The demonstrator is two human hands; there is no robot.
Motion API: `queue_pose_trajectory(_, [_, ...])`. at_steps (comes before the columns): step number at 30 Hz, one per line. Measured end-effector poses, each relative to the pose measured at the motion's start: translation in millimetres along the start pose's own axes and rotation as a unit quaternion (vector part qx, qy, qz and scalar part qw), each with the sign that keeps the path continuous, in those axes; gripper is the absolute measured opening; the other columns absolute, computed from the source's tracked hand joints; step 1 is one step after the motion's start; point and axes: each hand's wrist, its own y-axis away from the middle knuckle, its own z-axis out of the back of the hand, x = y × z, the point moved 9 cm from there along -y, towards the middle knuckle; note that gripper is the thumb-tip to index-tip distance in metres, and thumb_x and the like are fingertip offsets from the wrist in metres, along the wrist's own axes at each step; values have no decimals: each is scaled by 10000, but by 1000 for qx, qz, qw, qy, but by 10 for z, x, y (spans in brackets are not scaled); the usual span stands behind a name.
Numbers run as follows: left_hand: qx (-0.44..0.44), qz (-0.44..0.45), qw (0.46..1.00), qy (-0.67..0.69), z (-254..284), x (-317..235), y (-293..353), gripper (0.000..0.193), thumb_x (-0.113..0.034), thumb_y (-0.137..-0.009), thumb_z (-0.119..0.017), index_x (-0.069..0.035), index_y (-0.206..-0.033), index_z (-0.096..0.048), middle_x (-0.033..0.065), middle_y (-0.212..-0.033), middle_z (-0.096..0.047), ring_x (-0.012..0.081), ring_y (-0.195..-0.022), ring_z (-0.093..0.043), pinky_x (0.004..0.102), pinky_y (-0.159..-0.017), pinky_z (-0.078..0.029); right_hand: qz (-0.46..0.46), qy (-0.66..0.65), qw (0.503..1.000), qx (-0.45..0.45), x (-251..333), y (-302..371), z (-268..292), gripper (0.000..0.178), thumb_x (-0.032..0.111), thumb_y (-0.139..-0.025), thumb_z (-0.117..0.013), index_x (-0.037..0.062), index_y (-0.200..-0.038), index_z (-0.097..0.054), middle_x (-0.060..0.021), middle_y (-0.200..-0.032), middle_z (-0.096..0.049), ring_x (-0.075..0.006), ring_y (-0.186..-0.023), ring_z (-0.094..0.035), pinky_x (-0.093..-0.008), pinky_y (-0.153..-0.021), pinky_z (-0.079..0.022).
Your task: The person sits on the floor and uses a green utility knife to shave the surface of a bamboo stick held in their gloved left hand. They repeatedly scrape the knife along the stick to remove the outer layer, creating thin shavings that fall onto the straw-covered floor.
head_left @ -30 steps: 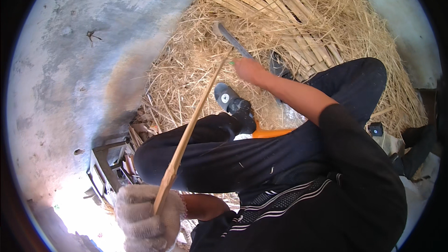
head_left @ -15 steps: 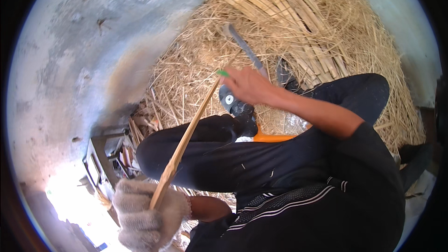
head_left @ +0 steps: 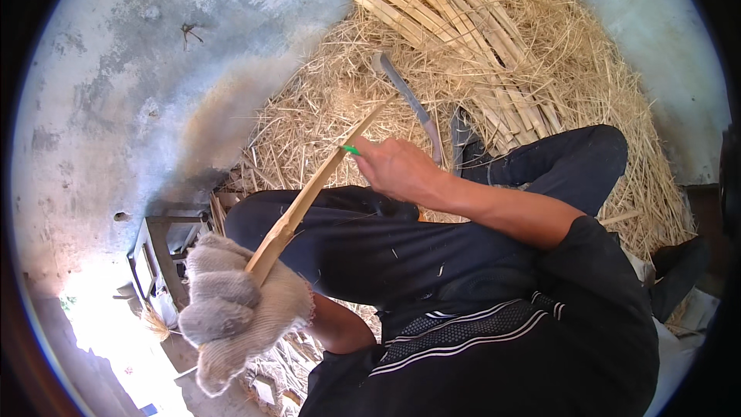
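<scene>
My gloved left hand (head_left: 243,305), lower left of the frame, wraps the thick end of a pale strip (head_left: 302,202) slanting toward upper centre. Mid-frame, my right hand (head_left: 403,173) pinches a small green piece (head_left: 351,150) against it. I seem to be scraping; another stroke calls for steadiness.

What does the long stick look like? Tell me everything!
The stick is yellow-brown and looks like bamboo or wood, with a knobbly bump lower down. It slants up to the right, crossing in front of the dark trousers and narrowing to a tip. The gloved left hand grips its lower end; the bare right hand holds a small green thing at its upper part.
</scene>
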Motion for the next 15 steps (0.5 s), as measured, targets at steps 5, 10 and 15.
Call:
queue_pose_trajectory(5, [160,-47,983,78,-218,-110,13,615,-686,-947,-219,-186,-611,-345,-51,-424,-259,92,-364,-227,249,-398,-235,-80,125,989,13,-1087,-116,-222,245,220,-946,-488,-14,-977,-553,-255,-665,-614,-434,-663,-633,-529,-612,-501])
queue_pose_trajectory(10, [131,-8,987,96,-15,-33,72,612,-698,-933,-287,-185,-611,-378,-55,-422,-280,98,-382,-203,275,-414,-210,9,-9,1000,12,-355,17,-120,239,235,-948,-480,12,-945,-566,-224,-672,-628,-429,-651,-629,-584,-621,-430])
queue_pose_trajectory(15, [165,-3,981,106,-152,-27,66,593,-704,-915,-341,-193,-618,-382,-54,-437,-283,103,-416,-203,278,-441,-192,-62,87,994,19,-1065,-120,-237,268,195,-925,-479,-35,-1011,-585,-243,-690,-628,-406,-679,-656,-507,-606,-529])
